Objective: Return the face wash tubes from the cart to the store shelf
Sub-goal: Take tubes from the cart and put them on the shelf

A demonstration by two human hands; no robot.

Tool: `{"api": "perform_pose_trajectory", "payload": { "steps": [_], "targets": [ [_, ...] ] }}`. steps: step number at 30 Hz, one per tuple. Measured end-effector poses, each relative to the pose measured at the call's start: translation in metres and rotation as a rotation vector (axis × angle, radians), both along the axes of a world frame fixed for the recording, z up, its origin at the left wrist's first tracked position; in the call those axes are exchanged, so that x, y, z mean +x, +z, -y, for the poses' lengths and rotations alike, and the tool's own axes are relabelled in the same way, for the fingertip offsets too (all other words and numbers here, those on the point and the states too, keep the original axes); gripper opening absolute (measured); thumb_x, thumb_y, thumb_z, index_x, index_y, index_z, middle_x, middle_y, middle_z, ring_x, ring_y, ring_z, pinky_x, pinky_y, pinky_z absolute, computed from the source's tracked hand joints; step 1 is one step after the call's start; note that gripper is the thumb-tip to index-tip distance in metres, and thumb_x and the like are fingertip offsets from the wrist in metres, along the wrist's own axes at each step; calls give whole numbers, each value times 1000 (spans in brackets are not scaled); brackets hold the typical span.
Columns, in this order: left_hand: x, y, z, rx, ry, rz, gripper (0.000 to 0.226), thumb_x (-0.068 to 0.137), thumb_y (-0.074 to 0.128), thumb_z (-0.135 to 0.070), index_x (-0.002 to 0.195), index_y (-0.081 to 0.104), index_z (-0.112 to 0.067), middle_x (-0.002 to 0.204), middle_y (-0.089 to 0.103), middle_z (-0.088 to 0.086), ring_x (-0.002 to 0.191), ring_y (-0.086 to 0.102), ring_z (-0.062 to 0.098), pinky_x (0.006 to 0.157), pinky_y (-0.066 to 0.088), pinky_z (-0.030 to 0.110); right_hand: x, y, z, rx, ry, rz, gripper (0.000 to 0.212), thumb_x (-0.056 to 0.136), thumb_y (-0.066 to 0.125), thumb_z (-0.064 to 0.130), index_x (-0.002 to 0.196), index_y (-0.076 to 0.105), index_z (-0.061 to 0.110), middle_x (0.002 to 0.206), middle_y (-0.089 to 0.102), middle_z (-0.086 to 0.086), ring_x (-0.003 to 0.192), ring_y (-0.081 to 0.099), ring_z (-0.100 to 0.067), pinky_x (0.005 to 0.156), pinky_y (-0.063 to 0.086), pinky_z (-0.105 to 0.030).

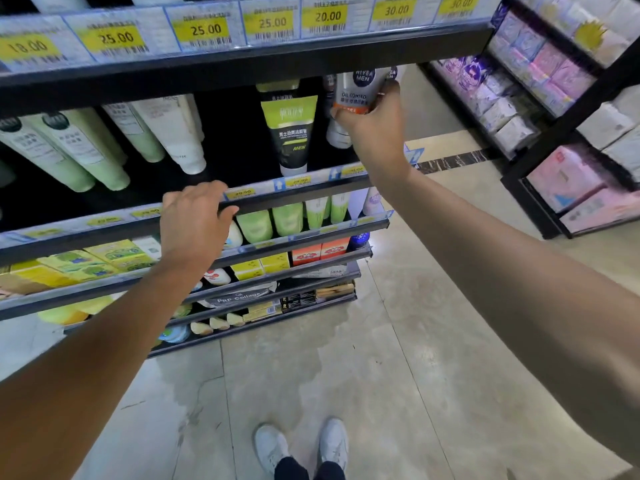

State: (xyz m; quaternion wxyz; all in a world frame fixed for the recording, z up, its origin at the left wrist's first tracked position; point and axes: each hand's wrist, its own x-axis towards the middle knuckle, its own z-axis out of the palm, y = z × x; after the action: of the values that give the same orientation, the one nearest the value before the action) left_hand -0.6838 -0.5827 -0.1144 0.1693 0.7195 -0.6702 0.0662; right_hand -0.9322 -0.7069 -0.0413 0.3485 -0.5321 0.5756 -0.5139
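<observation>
Now tube point(358, 91) within right hand point(374, 123)

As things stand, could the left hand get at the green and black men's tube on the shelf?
Probably yes. The left hand rests on the shelf edge just below; the green and black tube stands unobstructed, open space beside it.
</observation>
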Motion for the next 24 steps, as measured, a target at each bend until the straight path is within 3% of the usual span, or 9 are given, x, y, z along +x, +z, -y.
{"api": "perform_pose_trajectory", "payload": {
  "steps": [7, 10, 13, 16, 21, 24],
  "targets": [
    [0, -3, 1, -9, 0, -17, 31, 93, 73, -26, 115, 64, -7, 92, 69, 14, 90, 62, 36, 88, 40, 48, 13, -16, 16, 123, 33, -183, 52, 79, 82, 11, 114, 43, 13, 114, 64, -5, 112, 63, -31, 94, 54, -45],
    [0, -5, 1, -16, 0, -14, 31, 93, 73, -26, 115, 64, -7, 94, 70, 14, 91, 63, 37, 89, 40, 48, 18, -14, 26, 168, 1, -187, 60, 79, 81, 9, 129, 48, 8, 121, 65, -8, 115, 63, -32, 97, 54, -46],
    [0, -5, 2, -22, -2, -19, 30, 93, 72, -26, 115, 64, -7, 95, 69, 12, 91, 62, 36, 89, 40, 48, 21, -14, 32, 171, -10, -195, 65, 83, 79, 10, 139, 47, 8, 131, 65, -10, 121, 61, -30, 99, 52, -35],
    [0, -6, 2, -20, 0, -27, 30, 93, 73, -26, 115, 64, -8, 94, 69, 11, 90, 62, 35, 89, 39, 47, 24, -15, 35, 189, -10, -198, 65, 87, 78, 11, 144, 45, 9, 139, 62, -8, 127, 57, -26, 90, 44, -19],
    [0, -5, 1, -25, -7, -43, 29, 91, 75, -25, 112, 65, -8, 91, 69, 10, 88, 63, 35, 89, 40, 47, 26, -18, 43, 199, -17, -239, 65, 88, 78, 17, 144, 46, 12, 140, 62, -7, 131, 56, -28, 102, 44, -29],
    [-1, -3, 1, -18, -2, -52, 28, 90, 76, -24, 110, 65, -8, 89, 69, 10, 87, 63, 35, 89, 41, 47, 26, -16, 46, 208, -3, -251, 65, 90, 75, 18, 147, 44, 14, 143, 59, -7, 133, 54, -27, 99, 43, -26]
  ]
}}
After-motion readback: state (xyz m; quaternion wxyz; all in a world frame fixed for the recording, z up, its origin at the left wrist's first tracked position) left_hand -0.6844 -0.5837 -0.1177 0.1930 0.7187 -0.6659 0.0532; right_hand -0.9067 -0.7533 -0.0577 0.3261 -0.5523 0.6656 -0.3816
